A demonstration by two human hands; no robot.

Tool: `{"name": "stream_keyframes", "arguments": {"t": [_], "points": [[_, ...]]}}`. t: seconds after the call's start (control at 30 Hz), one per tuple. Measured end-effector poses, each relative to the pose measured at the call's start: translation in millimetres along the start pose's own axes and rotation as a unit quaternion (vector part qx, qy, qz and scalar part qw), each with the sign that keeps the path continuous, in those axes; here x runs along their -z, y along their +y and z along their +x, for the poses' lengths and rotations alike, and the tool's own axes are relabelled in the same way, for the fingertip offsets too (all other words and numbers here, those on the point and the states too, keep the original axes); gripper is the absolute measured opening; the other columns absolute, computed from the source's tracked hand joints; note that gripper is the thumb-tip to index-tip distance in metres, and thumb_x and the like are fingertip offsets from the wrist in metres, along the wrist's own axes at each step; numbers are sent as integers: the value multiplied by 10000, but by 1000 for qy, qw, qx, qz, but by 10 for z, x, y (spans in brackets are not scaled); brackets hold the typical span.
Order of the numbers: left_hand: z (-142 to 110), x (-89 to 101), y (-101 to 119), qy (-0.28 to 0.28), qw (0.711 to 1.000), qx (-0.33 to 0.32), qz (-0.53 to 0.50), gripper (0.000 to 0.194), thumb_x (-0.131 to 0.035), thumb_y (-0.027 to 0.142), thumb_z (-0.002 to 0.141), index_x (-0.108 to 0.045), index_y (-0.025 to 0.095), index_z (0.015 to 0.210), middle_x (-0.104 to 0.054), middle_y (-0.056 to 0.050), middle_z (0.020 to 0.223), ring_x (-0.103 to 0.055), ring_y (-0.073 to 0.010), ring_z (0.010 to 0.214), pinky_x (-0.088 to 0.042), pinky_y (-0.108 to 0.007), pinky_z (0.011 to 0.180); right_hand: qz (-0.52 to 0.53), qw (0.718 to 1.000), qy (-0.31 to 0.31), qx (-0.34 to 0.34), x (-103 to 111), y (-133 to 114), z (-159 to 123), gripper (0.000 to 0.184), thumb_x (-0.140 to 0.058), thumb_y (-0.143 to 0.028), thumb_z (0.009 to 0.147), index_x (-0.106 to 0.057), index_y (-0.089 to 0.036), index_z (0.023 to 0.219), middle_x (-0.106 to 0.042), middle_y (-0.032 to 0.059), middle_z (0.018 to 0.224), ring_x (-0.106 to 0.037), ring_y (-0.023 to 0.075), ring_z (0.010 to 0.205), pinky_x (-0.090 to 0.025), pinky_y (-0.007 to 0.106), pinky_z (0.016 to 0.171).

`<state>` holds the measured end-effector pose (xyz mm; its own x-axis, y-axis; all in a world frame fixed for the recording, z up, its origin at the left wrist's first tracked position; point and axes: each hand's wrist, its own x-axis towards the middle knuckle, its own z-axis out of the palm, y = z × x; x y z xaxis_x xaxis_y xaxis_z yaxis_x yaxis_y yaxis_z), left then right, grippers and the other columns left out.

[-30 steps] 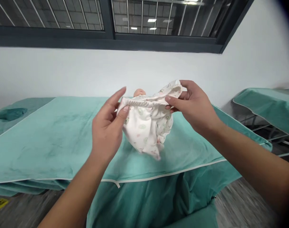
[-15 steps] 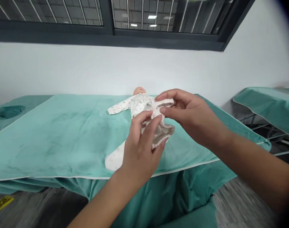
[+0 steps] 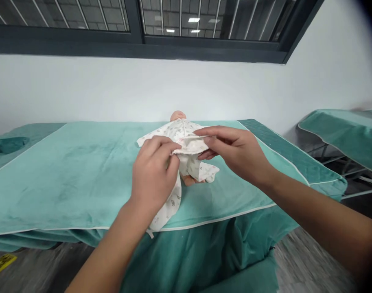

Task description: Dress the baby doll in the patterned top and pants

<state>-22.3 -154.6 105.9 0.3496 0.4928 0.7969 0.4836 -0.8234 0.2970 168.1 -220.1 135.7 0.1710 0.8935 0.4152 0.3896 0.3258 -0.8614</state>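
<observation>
2 bare hands at work over a teal bedspread (image 3: pixel 82 179). Left hand (image 3: pixel 155 169): thumb and fingers pinching the near edge of printed white baby pants (image 3: pixel 190 160). Right hand (image 3: pixel 237 150): thumb on top, fingers extended, grasping the pants at the other side. Pants lie between the hands, above the bed, waist edge bunched; 1 printed leg-shaped piece hangs below the left hand, but cannot tell if it joins the held cloth. Baby doll (image 3: pixel 178 115) beyond, head toward the white wall (image 3: pixel 82 89), in a printed top (image 3: pixel 175 128); bare part of it shows beneath the pants. Dark-framed window (image 3: pixel 204 49) above, bars behind glass. 2nd teal-covered bed (image 3: pixel 344 132) at right. Yellow marking (image 3: pixel 2 264) on grey floor, lower left.
</observation>
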Motion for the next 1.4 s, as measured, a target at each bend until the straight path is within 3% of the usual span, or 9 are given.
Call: {"name": "stream_keyframes", "arguments": {"t": [0.17,0.33,0.43,0.57,0.73,0.93,1.13,1.23,1.4], "points": [[202,203,-50,-56,986,126,-97,256,-551,154,867,-770,253,955,-674,-5,995,-618,-155,866,-495,-282,767,-176,968,-104,145,-29,42,68,292,-543,-316,985,-718,-320,1218,-755,-6,1090,-700,166,825,-542,329,793],[283,300,-59,-71,934,232,-263,193,-625,250,856,-761,228,991,-700,-3,830,-587,-143,699,-437,-249,601,-310,928,-91,187,-53,65,228,169,-632,-350,933,-756,-257,998,-681,36,966,-621,195,879,-449,323,738],[318,300,-23,-108,904,242,-336,219,-686,292,823,-736,221,1025,-720,-29,932,-624,-166,759,-454,-251,616,-272,941,-30,199,-79,-9,317,118,-627,-273,898,-722,-227,845,-605,59,1036,-579,218,940,-452,349,760],[387,278,65,-176,916,221,-286,180,-745,326,780,-718,209,914,-685,-5,805,-578,-150,663,-405,-245,560,-186,961,16,203,-116,-177,407,141,-611,-195,832,-633,-216,693,-611,54,1011,-565,248,987,-471,398,832],[609,264,57,-74,932,210,-286,148,-677,325,840,-658,192,780,-598,6,684,-524,-131,617,-379,-246,531,-32,994,30,102,-104,-190,576,172,-648,-352,846,-605,-228,736,-540,9,696,-585,212,776,-475,347,652],[835,249,15,-38,884,243,-399,83,-660,273,845,-619,201,850,-546,10,691,-509,-101,552,-374,-231,521,71,996,-49,27,-94,-185,666,480,-740,-679,734,-555,-236,714,-557,-3,683,-587,187,729,-465,303,593],[678,213,61,-251,823,256,-440,357,-792,507,727,-624,195,763,-481,16,509,-533,-156,512,-392,-260,465,124,992,-10,20,-131,-229,652,509,-632,-765,776,-579,-260,808,-631,-2,766,-634,194,781,-520,312,640],[650,199,8,-248,814,264,-454,339,-826,463,700,-619,196,726,-414,41,450,-438,-112,424,-327,-241,414,170,983,-71,7,-141,-135,631,468,-606,-726,826,-596,-259,786,-661,3,779,-646,187,754,-523,310,633],[659,124,-93,-160,819,296,-465,223,-748,400,787,-657,202,836,-550,25,579,-464,-101,464,-336,-225,434,105,951,-288,-32,-108,14,531,439,-795,-627,694,-740,-229,871,-741,28,858,-705,234,843,-566,345,727]]}}
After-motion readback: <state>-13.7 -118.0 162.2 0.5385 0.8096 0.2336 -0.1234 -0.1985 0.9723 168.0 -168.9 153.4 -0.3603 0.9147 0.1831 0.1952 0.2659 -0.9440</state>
